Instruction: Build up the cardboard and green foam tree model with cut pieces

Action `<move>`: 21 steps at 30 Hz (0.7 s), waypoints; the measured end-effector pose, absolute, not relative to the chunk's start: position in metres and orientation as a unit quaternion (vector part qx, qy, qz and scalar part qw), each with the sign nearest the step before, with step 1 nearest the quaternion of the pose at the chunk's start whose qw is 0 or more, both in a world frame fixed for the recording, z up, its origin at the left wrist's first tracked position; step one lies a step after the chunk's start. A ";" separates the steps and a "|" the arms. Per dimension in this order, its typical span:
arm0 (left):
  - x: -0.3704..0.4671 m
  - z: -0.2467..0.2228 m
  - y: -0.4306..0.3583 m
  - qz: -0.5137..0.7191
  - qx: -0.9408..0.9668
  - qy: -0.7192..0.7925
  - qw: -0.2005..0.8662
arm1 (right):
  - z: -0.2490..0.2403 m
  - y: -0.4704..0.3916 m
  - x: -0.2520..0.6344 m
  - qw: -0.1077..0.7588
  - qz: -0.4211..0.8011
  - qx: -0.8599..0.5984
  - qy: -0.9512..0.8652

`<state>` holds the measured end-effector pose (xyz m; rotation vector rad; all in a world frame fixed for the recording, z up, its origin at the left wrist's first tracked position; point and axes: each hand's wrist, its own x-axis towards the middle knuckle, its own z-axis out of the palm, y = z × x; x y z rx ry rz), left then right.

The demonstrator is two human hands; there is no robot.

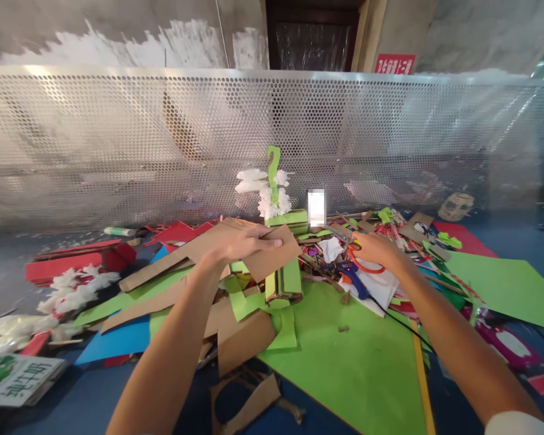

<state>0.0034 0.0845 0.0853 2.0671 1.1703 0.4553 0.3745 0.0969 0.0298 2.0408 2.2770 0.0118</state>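
Observation:
My left hand (pixel 249 243) is closed on a piece of brown cardboard (pixel 274 257), thumb on top. A pair of scissors with orange handles (pixel 367 264) is in my right hand (pixel 372 246), its blades pointing left toward the cardboard but apart from it. Below the cardboard stands a green paper-covered box (pixel 283 284) with brown edges. Behind it rises a green hook-shaped strip (pixel 273 166) with white crumpled tufts (pixel 272 202). A blue glue gun (pixel 354 278) with a black cord lies under my right hand, on white paper.
Green sheets (pixel 353 356) and cardboard scraps (pixel 249 332) cover the blue table (pixel 95 399). To the left are a red folded box (pixel 81 260) and a white printed box (pixel 18 377). A perforated metal panel (pixel 118 145) runs along the back.

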 end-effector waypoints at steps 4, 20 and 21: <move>0.012 0.092 0.077 0.153 0.817 0.472 0.294 | 0.038 0.088 0.364 -0.005 0.007 0.643 0.766; 0.044 0.094 0.058 0.110 0.844 0.367 0.376 | 0.075 0.037 0.296 -0.304 -0.341 0.379 0.804; 0.045 0.092 0.060 0.118 0.839 0.364 0.386 | 0.075 0.038 0.296 -0.301 -0.349 0.375 0.804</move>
